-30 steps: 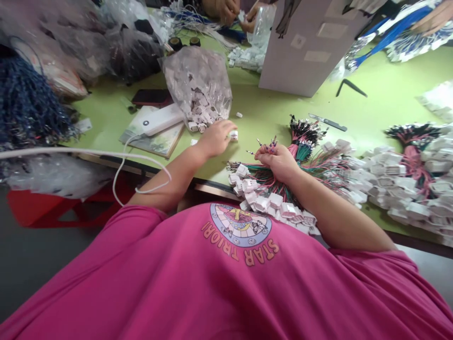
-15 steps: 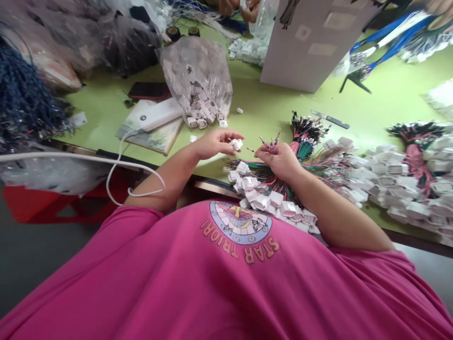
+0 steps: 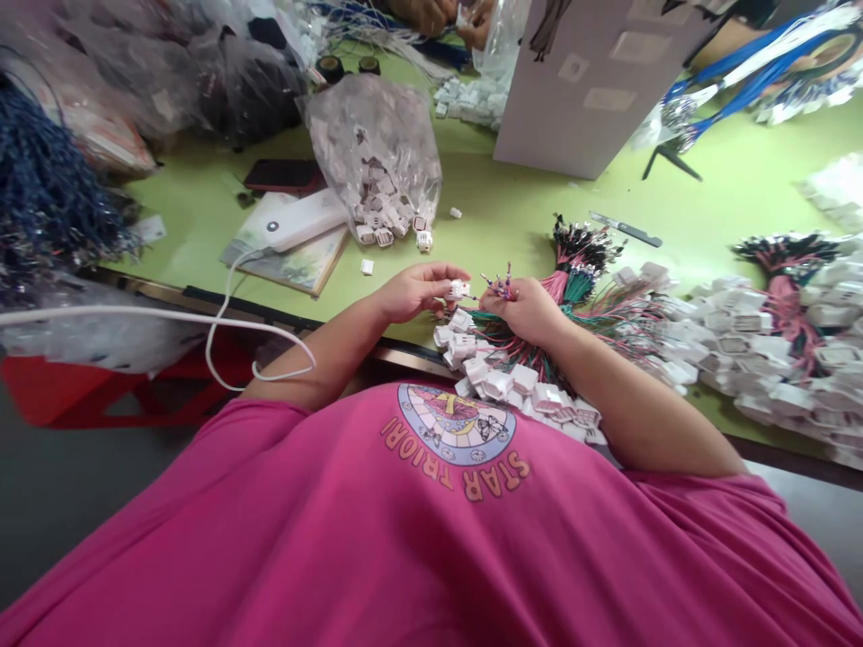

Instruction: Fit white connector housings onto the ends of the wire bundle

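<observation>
Between the thumb and fingers of my left hand (image 3: 419, 292) is a small white connector housing (image 3: 458, 289). My right hand (image 3: 529, 310) pinches several thin wires (image 3: 500, 286), their metal-tipped ends fanning out toward the housing. The housing and the nearest wire tip are very close; whether they touch I cannot tell. Below my right hand lies a bundle of pink and green wires (image 3: 519, 349), with many white connectors (image 3: 497, 385) along the table edge. Beyond it, the bundle's black-tipped ends (image 3: 583, 241) point away from me.
A clear plastic bag of white housings (image 3: 378, 162) lies open ahead. Left of it are a white power bank (image 3: 306, 220) with a cable and a phone (image 3: 283, 174). A craft knife (image 3: 626, 229) and another connector bundle (image 3: 788, 314) lie right. Another person's hands (image 3: 438, 16) work at the back.
My left hand has moved slightly right and toward me, bringing the housing close to the wire tips. My right hand has shifted a little left with the wires.
</observation>
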Tool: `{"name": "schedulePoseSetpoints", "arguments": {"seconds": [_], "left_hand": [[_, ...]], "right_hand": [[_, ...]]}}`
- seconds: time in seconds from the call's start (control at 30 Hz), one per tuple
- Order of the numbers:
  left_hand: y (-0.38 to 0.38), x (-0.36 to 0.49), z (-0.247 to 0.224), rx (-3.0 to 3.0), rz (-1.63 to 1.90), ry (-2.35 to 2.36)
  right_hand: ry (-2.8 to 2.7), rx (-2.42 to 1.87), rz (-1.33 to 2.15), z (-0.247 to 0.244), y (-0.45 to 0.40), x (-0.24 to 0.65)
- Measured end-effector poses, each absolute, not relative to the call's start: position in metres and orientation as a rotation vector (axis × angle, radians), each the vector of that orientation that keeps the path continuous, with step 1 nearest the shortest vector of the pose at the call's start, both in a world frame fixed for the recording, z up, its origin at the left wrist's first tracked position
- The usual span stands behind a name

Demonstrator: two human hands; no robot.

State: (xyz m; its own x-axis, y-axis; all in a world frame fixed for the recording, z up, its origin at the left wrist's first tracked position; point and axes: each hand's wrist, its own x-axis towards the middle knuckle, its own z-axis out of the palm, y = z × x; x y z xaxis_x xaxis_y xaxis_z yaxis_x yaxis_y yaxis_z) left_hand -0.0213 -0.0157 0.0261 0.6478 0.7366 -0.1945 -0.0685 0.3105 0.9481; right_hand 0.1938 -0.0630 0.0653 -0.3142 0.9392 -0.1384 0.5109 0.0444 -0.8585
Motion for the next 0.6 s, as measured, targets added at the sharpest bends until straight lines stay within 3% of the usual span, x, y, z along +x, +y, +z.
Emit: {"name": "schedulePoseSetpoints", "arguments": {"seconds": [0.6], "left_hand": [[-0.024,0.001,0.039,1.194,0.780,0.886]], "right_hand": [[-1.895,-1.530,1.136,0.059,-0.064,0.189]]}}
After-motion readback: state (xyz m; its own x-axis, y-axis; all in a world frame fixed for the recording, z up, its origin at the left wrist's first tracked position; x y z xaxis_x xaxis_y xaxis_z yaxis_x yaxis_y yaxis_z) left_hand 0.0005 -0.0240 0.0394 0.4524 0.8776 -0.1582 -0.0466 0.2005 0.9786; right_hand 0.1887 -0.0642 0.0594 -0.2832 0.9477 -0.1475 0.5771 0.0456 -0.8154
